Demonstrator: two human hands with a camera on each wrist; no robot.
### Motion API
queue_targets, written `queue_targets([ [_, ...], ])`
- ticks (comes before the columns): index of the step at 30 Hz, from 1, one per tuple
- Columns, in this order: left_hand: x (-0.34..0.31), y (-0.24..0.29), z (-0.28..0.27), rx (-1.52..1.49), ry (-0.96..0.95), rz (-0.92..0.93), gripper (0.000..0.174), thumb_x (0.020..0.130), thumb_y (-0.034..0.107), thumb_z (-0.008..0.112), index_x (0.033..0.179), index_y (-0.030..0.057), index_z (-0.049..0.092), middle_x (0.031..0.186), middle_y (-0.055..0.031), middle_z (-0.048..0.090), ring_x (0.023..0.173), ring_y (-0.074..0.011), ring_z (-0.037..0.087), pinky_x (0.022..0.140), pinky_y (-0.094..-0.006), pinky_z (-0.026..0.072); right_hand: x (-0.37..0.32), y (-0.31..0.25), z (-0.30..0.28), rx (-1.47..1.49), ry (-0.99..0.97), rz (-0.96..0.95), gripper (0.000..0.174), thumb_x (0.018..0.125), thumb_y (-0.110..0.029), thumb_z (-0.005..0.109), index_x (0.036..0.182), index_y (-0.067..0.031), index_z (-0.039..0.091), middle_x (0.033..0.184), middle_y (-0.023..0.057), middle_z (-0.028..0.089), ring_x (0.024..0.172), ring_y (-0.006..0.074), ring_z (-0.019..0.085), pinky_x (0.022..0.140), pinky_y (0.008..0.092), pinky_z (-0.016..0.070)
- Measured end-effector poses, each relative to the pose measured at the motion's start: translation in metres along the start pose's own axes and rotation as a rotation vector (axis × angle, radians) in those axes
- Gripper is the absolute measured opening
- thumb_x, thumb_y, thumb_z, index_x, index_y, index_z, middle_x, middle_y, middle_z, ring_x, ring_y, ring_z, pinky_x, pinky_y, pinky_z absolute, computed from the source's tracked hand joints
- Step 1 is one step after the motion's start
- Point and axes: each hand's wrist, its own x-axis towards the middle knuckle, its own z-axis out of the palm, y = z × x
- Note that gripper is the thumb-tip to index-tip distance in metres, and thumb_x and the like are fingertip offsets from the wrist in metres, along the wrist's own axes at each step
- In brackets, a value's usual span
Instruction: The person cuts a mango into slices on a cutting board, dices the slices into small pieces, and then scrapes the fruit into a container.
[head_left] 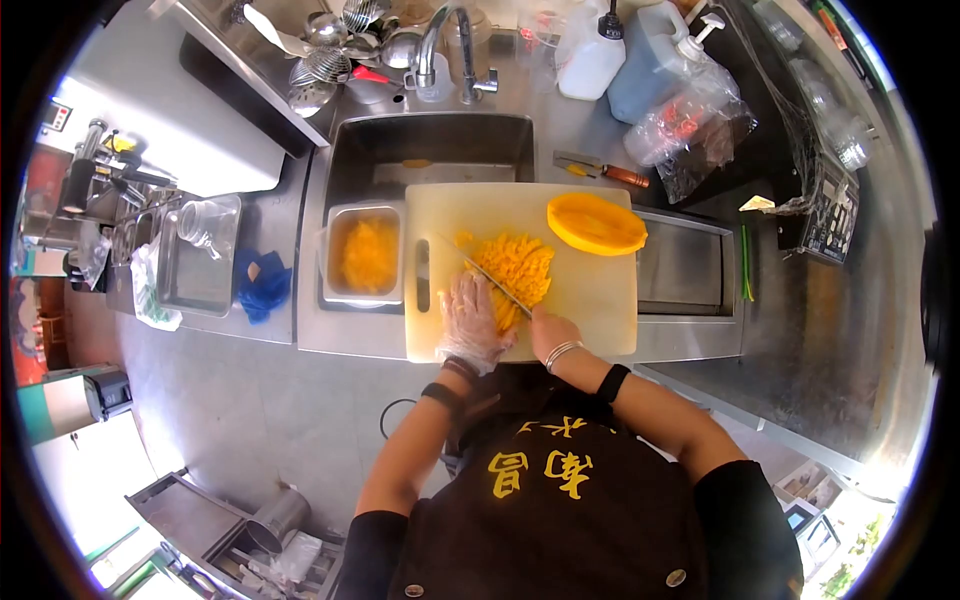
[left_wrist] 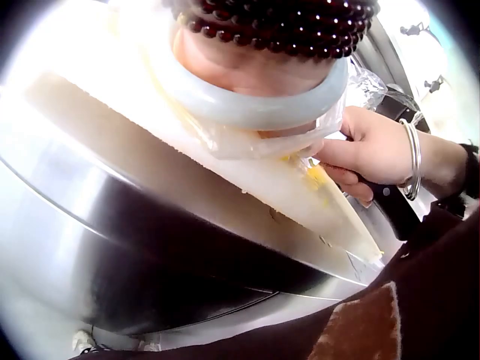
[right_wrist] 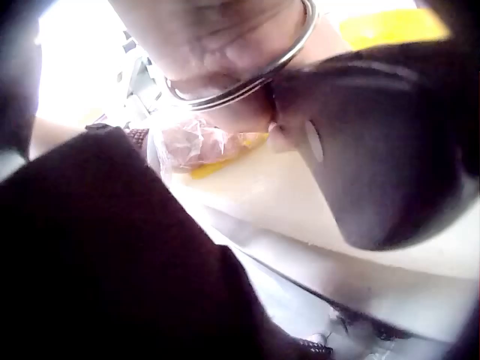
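In the head view my right hand point(head_left: 553, 332) grips a knife point(head_left: 500, 288) whose blade slants across a heap of chopped yellow-orange pieces point(head_left: 522, 262). Its black handle point(right_wrist: 397, 157) with a silver rivet fills much of the right wrist view. My left hand point(head_left: 473, 318), in a clear plastic glove, lies with fingers extended on the near left of the heap, right beside the blade. Under both is a pale cutting board point(head_left: 590, 300). A hollowed yellow-orange half point(head_left: 597, 224) of a fruit or squash rests at the board's far right. In the left wrist view, a bangle hides most of the left hand.
Left of the board stands a tub point(head_left: 327, 245) of yellow-orange pieces. Behind is a sink point(head_left: 430, 135) with a faucet point(head_left: 440, 45). A wooden-handled tool point(head_left: 625, 176) lies beyond the board, near large pump bottles point(head_left: 640, 60). A blue cloth point(head_left: 264, 287) lies on the left counter.
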Motion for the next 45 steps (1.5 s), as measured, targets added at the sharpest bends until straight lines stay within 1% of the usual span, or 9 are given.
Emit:
queue_targets([
  [5,0.007,-0.004,0.001,0.023,0.051,0.038,0.088,0.056,0.039,0.067,0.122,-0.0038,0.027,0.125,-0.0201,0.03,0.121,-0.0343,0.023,0.098,-0.0497,0.0178,0.003,0.005,-0.024,0.063,-0.069,-0.056,0.018,0.082,-0.021,0.043,0.084,-0.0034,0.046,0.061,0.0183,0.055,0.059,0.0368,0.054,0.057,0.0461,0.0423],
  [10,0.01,-0.007,-0.009,-0.025,0.003,0.076,0.088,0.057,0.039,0.067,0.122,-0.0052,0.027,0.125,-0.0197,0.031,0.12,-0.0351,0.024,0.097,-0.0504,0.0192,-0.015,-0.003,-0.062,0.094,-0.07,-0.03,0.017,0.082,-0.021,0.043,0.083,-0.0037,0.043,0.059,0.0178,0.054,0.056,0.0373,0.053,0.053,0.0469,0.0409],
  [14,-0.001,-0.006,-0.012,-0.038,0.087,0.052,0.088,0.058,0.038,0.066,0.122,-0.0062,0.026,0.125,-0.0202,0.031,0.12,-0.0356,0.024,0.096,-0.0506,0.0198,-0.026,-0.002,-0.057,0.074,-0.072,-0.032,0.017,0.082,-0.021,0.043,0.083,-0.0037,0.042,0.059,0.018,0.054,0.056,0.0373,0.053,0.053,0.047,0.041],
  [23,0.003,-0.008,0.001,0.054,-0.026,0.064,0.087,0.063,0.045,0.061,0.124,-0.0056,0.025,0.126,-0.0209,0.029,0.121,-0.0351,0.023,0.098,-0.0498,0.0152,-0.013,-0.001,-0.014,-0.022,-0.156,0.086,0.016,0.082,-0.019,0.043,0.083,-0.0037,0.044,0.062,0.0176,0.056,0.06,0.0366,0.055,0.056,0.047,0.0425],
  [28,0.004,-0.007,0.0,0.051,-0.044,0.061,0.087,0.064,0.045,0.061,0.124,-0.0054,0.025,0.126,-0.0215,0.029,0.121,-0.0348,0.021,0.099,-0.0504,0.0141,0.0,-0.006,0.005,0.045,0.019,0.043,0.017,0.081,-0.021,0.043,0.08,-0.0042,0.046,0.063,0.0184,0.055,0.061,0.0367,0.055,0.056,0.0465,0.0423],
  [35,-0.008,-0.013,-0.01,-0.03,0.008,0.112,0.089,0.062,0.041,0.064,0.124,-0.007,0.023,0.13,-0.0218,0.025,0.124,-0.0354,0.018,0.099,-0.0512,0.0133,-0.013,-0.005,-0.042,0.134,-0.011,-0.027,0.017,0.081,-0.021,0.044,0.081,-0.0044,0.044,0.061,0.0171,0.055,0.058,0.0368,0.053,0.054,0.0464,0.0414],
  [37,-0.011,-0.011,-0.019,0.014,-0.079,0.103,0.091,0.061,0.04,0.065,0.124,-0.0084,0.021,0.131,-0.0219,0.023,0.125,-0.0358,0.015,0.099,-0.0515,0.0127,-0.021,-0.01,-0.056,0.086,-0.077,-0.007,0.017,0.081,-0.021,0.044,0.082,-0.004,0.043,0.06,0.017,0.054,0.056,0.0365,0.053,0.053,0.0466,0.0412],
  [40,-0.012,-0.011,-0.015,0.032,-0.076,0.097,0.097,0.058,0.042,0.066,0.125,-0.0081,0.018,0.128,-0.0233,0.025,0.123,-0.0374,0.018,0.098,-0.0519,0.0158,-0.029,-0.009,-0.055,0.053,-0.123,-0.023,0.017,0.082,-0.021,0.043,0.083,-0.0034,0.043,0.06,0.0174,0.054,0.056,0.0363,0.053,0.052,0.0469,0.0412],
  [45,-0.009,-0.016,-0.002,0.026,-0.039,0.088,0.093,0.06,0.04,0.065,0.125,-0.0072,0.02,0.129,-0.0224,0.024,0.124,-0.0367,0.017,0.1,-0.0506,0.0135,-0.028,-0.01,-0.037,0.005,-0.166,0.029,0.017,0.082,-0.02,0.043,0.083,-0.0029,0.043,0.06,0.0176,0.055,0.056,0.036,0.054,0.054,0.0466,0.042],
])
